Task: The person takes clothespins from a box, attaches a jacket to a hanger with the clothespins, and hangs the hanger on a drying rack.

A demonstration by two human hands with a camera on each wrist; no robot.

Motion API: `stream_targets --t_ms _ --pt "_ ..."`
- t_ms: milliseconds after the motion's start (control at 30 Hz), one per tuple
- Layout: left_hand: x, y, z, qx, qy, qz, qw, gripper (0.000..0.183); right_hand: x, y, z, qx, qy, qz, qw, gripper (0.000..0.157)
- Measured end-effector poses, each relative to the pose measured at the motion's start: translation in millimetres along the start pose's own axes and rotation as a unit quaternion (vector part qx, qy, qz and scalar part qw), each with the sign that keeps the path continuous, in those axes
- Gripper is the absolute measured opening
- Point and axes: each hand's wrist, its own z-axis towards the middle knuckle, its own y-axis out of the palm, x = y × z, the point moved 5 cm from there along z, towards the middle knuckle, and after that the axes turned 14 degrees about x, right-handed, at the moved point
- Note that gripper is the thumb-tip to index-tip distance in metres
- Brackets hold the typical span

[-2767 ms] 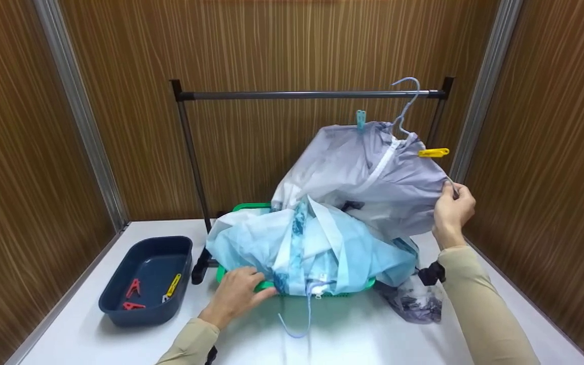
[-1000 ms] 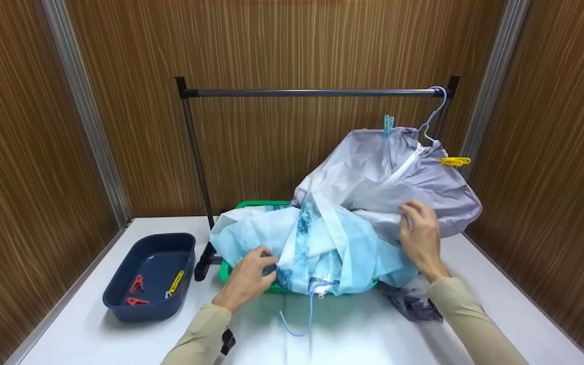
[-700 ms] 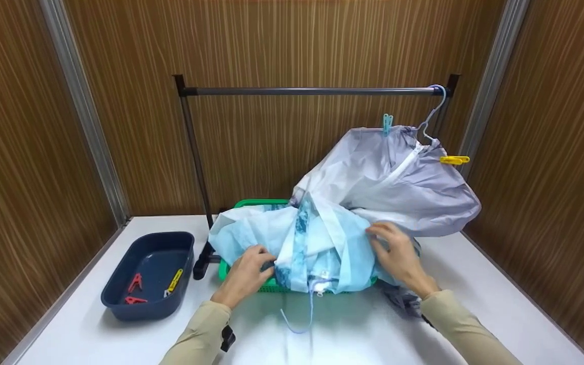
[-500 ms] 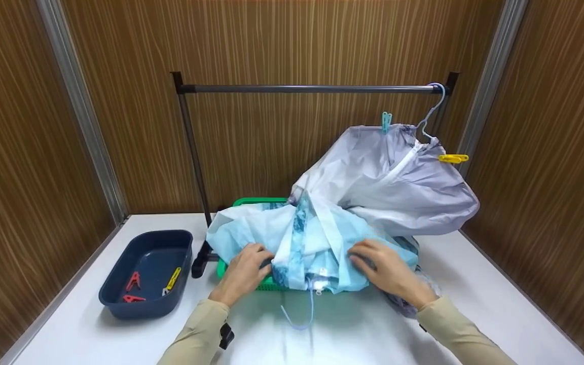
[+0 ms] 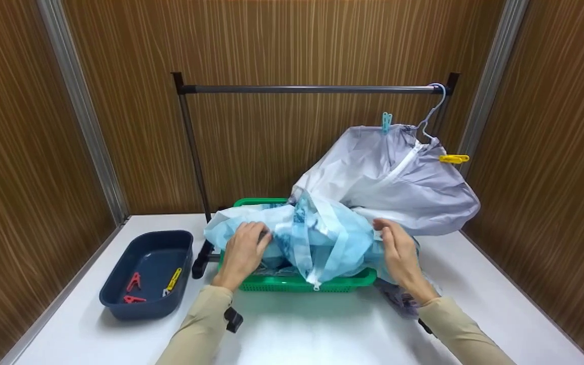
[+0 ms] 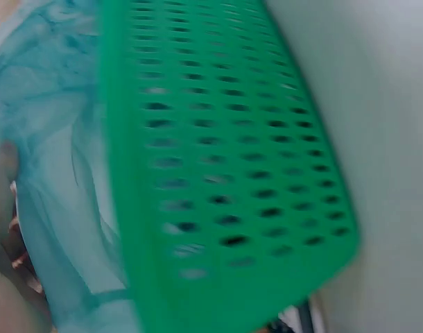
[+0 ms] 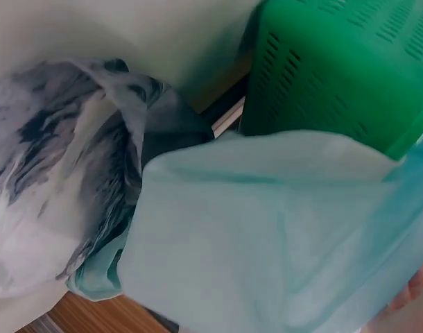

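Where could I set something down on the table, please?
The white table is bare before the green basket, between the sleeves, and beside the right wall. The basket is crowded, heaped with the blue garment, the grey garment hanging alongside.

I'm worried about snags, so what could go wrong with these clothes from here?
Lifting the blue garment could tug the grey garment, since they overlap in the head view. It also drapes over the green basket, so it might drag that along. A hard pull could unhook the grey garment's hanger from the rail.

No readable text, label, number or sign anywhere.
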Motion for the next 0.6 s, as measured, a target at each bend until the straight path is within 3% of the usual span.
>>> stream_targets --t_ms 100,233,300,367,467,600 --pt "2.1 -3.2 9.1 0.009 -0.021 -0.004 0.9997 0.012 -2.8 -2.3 0.2 -0.013 -0.021 -0.01 1.0 0.026" --pt "3.0 -3.9 16.1 0.0 -0.042 -0.007 0.9991 0.012 -13.8 5.8 -1.8 -0.06 -0.1 -0.028 0.993 0.043" --pt "3.2 -3.5 17.5 -0.008 -0.045 -0.007 0.9989 0.011 -19.7 11.9 3.5 -0.055 -0.108 -0.03 0.992 0.042" --pt "2.9 -3.0 18.2 -0.014 -0.05 -0.008 0.9986 0.011 -24.7 18.5 15.3 -0.035 -0.078 -0.032 0.996 0.037" --pt "3.3 -3.2 20.6 -0.015 -0.054 -0.013 0.9984 0.011 -32.2 27.9 41.7 -0.013 0.008 -0.029 0.999 0.03" --pt "5.6 -4.2 26.8 -0.011 -0.053 -0.019 0.9983 0.012 -44.4 37.8 81.4 0.014 0.107 -0.066 0.992 0.021"
